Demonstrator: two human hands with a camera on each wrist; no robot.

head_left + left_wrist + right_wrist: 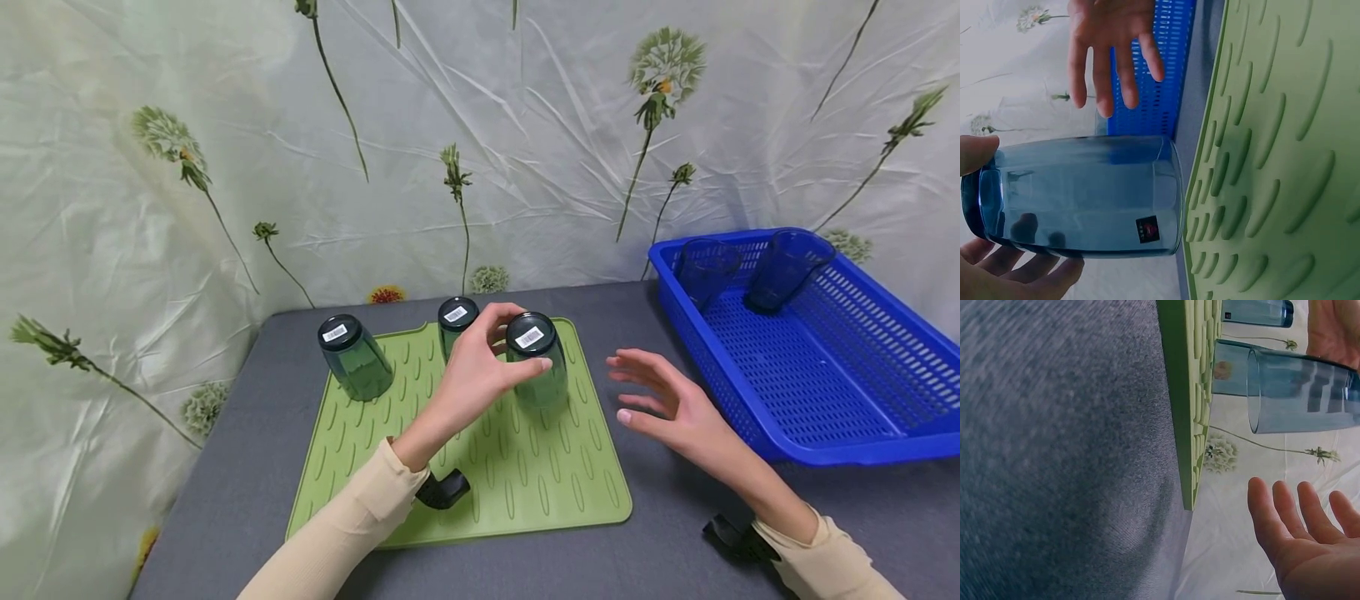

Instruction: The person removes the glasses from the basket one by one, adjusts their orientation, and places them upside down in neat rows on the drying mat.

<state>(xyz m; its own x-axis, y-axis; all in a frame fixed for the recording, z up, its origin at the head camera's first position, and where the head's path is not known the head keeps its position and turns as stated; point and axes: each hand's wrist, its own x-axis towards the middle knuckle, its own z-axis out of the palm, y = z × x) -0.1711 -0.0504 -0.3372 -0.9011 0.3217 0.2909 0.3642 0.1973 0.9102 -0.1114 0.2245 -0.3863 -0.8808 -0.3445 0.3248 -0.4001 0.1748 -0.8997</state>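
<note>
My left hand grips an upside-down blue-tinted drinking glass near its base, thumb on one side and fingers on the other. In the right wrist view a gap shows between this glass's rim and the green drying mat. A small dark square sticker is on its side, and a white barcode label is on its base. My right hand hovers right of the mat, fingers spread and loosely bent, holding nothing. Two more glasses stand upside down on the mat, one at its left corner and one at the back, partly hidden by my left hand.
A blue perforated plastic basket stands on the right of the grey cloth-covered table. Inside it, toward the back, are two glasses, one upright or leaning and another by the left wall. A flower-print sheet hangs behind.
</note>
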